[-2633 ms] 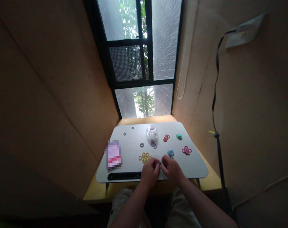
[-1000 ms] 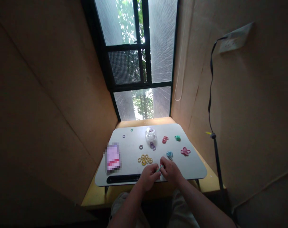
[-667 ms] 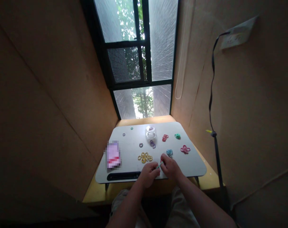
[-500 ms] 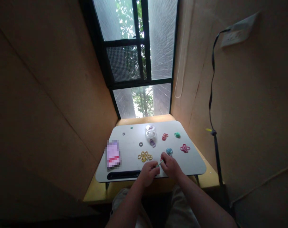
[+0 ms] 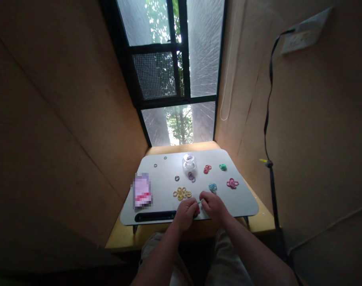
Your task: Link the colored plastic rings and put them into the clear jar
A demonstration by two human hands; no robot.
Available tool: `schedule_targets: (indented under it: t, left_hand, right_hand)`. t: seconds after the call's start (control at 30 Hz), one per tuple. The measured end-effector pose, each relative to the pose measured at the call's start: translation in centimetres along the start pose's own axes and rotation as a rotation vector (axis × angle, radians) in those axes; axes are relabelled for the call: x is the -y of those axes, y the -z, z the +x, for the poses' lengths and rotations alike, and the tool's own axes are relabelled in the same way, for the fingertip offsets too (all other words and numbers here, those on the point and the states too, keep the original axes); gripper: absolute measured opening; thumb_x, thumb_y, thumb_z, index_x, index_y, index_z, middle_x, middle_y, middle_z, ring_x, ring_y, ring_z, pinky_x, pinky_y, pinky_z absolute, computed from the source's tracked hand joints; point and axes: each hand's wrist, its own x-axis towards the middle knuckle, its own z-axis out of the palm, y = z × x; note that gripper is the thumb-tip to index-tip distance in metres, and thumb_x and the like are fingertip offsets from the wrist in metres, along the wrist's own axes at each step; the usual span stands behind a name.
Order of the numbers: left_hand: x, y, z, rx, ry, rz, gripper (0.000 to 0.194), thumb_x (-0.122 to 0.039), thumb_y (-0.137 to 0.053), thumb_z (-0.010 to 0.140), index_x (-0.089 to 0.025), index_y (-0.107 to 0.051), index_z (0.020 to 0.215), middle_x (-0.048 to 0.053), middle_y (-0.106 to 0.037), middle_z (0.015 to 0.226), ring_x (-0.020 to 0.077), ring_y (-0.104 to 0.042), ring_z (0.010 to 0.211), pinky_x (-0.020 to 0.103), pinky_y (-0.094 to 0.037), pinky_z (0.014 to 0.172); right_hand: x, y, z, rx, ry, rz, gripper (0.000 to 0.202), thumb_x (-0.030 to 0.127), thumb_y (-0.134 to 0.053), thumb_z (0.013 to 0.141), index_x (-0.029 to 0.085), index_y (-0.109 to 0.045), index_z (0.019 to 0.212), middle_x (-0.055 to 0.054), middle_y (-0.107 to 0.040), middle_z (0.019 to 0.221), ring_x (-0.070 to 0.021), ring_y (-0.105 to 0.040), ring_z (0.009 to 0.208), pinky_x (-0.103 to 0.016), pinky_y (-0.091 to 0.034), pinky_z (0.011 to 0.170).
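On the near side of the jar (image 5: 189, 165), the left hand (image 5: 185, 213) and the right hand (image 5: 213, 204) pinch the green band (image 5: 200, 201) between them, each grip pressed closely, and this step, which seems to be stretching it, calls for even, gentle tension.

The tabletop (image 5: 163, 186) under the hands looks smooth, its pale surface catching a soft sheen toward the window. Beyond the hands, the jar (image 5: 189, 163) is clear and glossy, like plastic or glass. Left of the left hand (image 5: 186, 213), the dark tray slot (image 5: 155, 216) looks like smooth plastic with faint highlights.
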Motion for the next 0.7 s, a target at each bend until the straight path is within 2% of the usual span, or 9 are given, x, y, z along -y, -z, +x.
schedule_targets:
  t: [0.1, 0.3, 0.7]
  left_hand:
    - [-0.09, -0.24, 0.09, -0.027, -0.01, 0.099, 0.026, -0.027, -0.041, 0.084, -0.017, -0.055, 0.065, -0.001, -0.053, 0.061, 0.0127, -0.049, 0.061, 0.025, -0.035, 0.062]
    - [0.04, -0.43, 0.55, -0.113, 0.024, 0.208, 0.026, -0.028, -0.04, 0.088, -0.018, -0.054, 0.068, -0.001, -0.054, 0.064, 0.0136, -0.05, 0.064, 0.025, -0.034, 0.062]
    - [-0.21, -0.39, 0.86, -0.143, 0.048, 0.144, 0.025, -0.033, -0.043, 0.09, -0.017, -0.061, 0.081, -0.001, -0.058, 0.067, 0.013, -0.052, 0.065, 0.025, -0.037, 0.063]
  right_hand:
    - [0.25, 0.13, -0.27, 0.012, 0.0, -0.001, 0.013, 0.016, -0.046, 0.078, 0.02, -0.057, 0.073, 0.001, -0.06, 0.069, -0.0142, -0.053, 0.066, -0.024, -0.034, 0.063]
    - [0.36, 0.2, -0.33, 0.038, 0.021, 0.052, 0.018, 0.02, -0.046, 0.086, 0.02, -0.058, 0.072, 0.0, -0.063, 0.072, -0.0137, -0.054, 0.068, -0.023, -0.037, 0.066]
    - [0.16, 0.14, -0.31, 0.012, 0.034, 0.067, 0.016, 0.015, -0.047, 0.083, 0.02, -0.06, 0.075, 0.0, -0.062, 0.073, -0.0139, -0.054, 0.069, -0.024, -0.036, 0.066]
